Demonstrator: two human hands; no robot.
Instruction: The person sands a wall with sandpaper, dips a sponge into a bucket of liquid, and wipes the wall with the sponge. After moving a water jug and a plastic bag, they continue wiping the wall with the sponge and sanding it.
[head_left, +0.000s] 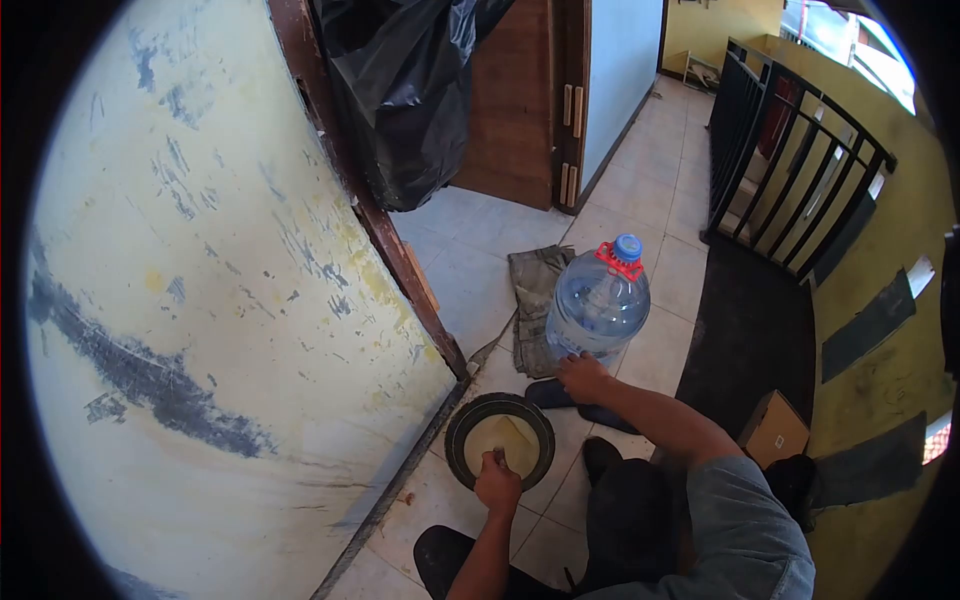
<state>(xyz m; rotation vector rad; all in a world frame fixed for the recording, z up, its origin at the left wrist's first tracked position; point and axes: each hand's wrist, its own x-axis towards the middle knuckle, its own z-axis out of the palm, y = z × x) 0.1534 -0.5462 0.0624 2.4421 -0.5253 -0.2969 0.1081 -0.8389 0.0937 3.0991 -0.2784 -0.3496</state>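
A round black basin [456, 470] stands on the tiled floor with a pale, cream-coloured mix inside. My left hand [498, 482] is closed around a short handle over the basin's near side; the tool's lower part is hard to make out against the mix. Beyond the basin, a large clear water bottle [598, 305] with a blue cap and red handle stands upright. My right hand [583, 378] is at the bottle's base on the near side, its fingers bent; whether they grip anything is unclear. Dark slippers [548, 393] lie just below that hand.
A folded grey-brown cloth [532, 310] lies beside the bottle. To the left rises a scraped, patched wall [220, 300]. Black plastic [410, 110] hangs at the doorway. Black railings [790, 170] and a cardboard box [775, 430] are on the right.
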